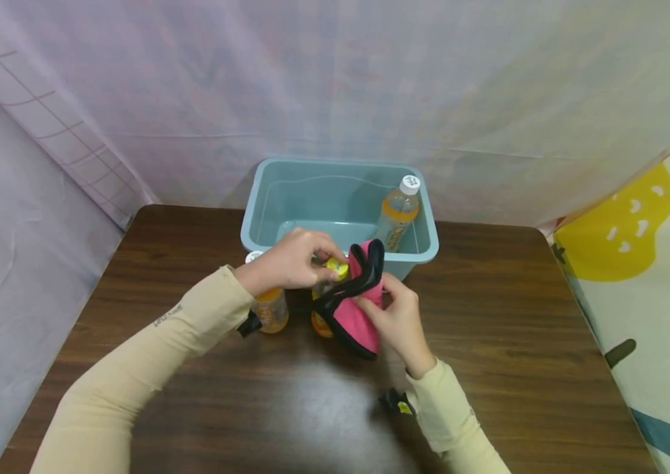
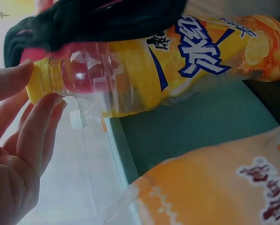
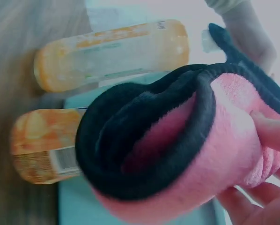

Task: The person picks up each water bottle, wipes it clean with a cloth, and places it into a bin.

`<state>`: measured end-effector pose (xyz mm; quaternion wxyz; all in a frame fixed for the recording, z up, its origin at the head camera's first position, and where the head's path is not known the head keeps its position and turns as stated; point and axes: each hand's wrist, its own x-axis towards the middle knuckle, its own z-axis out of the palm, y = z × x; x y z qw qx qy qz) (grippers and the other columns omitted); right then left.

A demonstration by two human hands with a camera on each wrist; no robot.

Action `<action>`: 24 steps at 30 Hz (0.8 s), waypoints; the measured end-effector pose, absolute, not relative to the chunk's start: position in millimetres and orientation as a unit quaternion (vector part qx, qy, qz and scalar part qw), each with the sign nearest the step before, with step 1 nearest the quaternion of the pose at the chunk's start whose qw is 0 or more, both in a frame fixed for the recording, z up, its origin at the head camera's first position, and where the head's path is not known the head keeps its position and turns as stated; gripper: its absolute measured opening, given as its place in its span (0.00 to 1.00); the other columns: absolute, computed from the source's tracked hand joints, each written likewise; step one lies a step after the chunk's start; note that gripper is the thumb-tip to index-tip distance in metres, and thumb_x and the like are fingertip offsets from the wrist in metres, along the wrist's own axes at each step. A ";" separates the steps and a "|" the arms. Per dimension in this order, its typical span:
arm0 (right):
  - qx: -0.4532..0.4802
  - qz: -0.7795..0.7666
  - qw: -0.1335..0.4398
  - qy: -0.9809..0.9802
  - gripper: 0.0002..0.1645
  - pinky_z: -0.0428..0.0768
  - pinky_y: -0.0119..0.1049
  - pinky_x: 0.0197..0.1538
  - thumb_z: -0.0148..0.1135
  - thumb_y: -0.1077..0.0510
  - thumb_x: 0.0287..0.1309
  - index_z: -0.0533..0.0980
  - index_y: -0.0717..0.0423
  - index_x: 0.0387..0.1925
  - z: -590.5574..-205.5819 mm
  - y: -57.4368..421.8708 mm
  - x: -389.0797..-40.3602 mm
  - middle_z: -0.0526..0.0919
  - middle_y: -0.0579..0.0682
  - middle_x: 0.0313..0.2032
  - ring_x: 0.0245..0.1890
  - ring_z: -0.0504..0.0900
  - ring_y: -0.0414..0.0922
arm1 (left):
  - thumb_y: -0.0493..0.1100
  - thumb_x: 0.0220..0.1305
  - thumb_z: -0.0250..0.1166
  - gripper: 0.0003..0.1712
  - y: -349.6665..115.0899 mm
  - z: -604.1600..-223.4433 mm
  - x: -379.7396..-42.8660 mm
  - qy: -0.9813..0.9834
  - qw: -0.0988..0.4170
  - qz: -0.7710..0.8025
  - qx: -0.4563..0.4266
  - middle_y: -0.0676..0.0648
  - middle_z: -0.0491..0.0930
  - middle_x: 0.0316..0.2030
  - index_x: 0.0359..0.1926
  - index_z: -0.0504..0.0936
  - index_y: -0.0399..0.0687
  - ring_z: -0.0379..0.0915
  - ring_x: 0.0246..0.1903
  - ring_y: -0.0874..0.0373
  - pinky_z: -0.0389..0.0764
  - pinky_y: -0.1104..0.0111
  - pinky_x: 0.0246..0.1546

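By the teal tub [image 1: 317, 191] | left hand [image 1: 296, 260] pinches yellow-capped, yellow-labelled bottle [image 2: 196, 51] | right hand [image 1: 401, 322] grips folded pink, black-edged cloth [image 1: 361, 322]

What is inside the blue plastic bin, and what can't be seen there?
A white-capped plastic bottle is at the right end of the bin. Its base and the bin's near inside are hidden behind the near rim, left hand and black-edged pink cloth.
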<state>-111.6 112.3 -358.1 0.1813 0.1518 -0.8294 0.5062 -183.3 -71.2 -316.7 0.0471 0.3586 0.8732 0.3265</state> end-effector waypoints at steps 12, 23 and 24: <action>0.142 0.520 0.186 -0.822 0.15 0.74 0.31 0.22 0.72 0.68 0.37 0.78 0.61 0.31 -408.7 121.8 -124.0 0.79 0.52 0.25 0.22 0.72 0.38 | 0.37 0.50 0.68 0.12 -72.0 -316.2 -182.6 0.873 0.042 0.329 0.356 0.50 0.81 0.35 0.39 0.85 0.47 0.73 0.31 0.60 0.76 0.70 0.34; 0.155 0.448 0.187 -0.860 0.15 0.70 0.29 0.21 0.72 0.68 0.31 0.74 0.59 0.24 -472.1 121.1 -129.2 0.74 0.46 0.17 0.19 0.70 0.38 | 0.38 0.51 0.67 0.12 -71.8 -315.7 -183.2 0.877 0.052 0.327 0.349 0.50 0.81 0.37 0.39 0.84 0.48 0.76 0.35 0.58 0.77 0.69 0.37; 0.157 0.440 0.183 -0.865 0.15 0.70 0.30 0.21 0.72 0.68 0.31 0.74 0.59 0.23 -475.9 121.5 -130.1 0.74 0.47 0.16 0.19 0.70 0.38 | 0.38 0.51 0.67 0.12 -71.5 -315.6 -183.2 0.877 0.055 0.327 0.348 0.50 0.81 0.37 0.39 0.84 0.48 0.76 0.36 0.58 0.77 0.69 0.37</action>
